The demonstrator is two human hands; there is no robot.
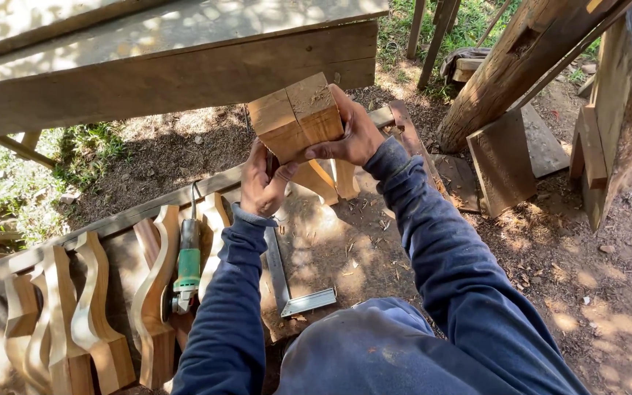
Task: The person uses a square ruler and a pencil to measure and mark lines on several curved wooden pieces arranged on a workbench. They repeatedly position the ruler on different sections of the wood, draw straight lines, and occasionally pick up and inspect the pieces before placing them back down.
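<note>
Both hands hold a pair of carved wooden legs (298, 117) up in the air above the counter (345, 256). The left hand (261, 183) has its grip closed around them from below; the right hand (352, 135) has its grip pinching their square block end. Near the counter's middle lie a green angle grinder (186, 267) and a steel square (287, 281), with more curved legs (74, 314) toward the left end.

This is outside in bright sun. The dirt ground (572, 271) has spots of light and shade. A big wooden bench (170, 73) stands above, and green grass (89, 150) grows behind.
</note>
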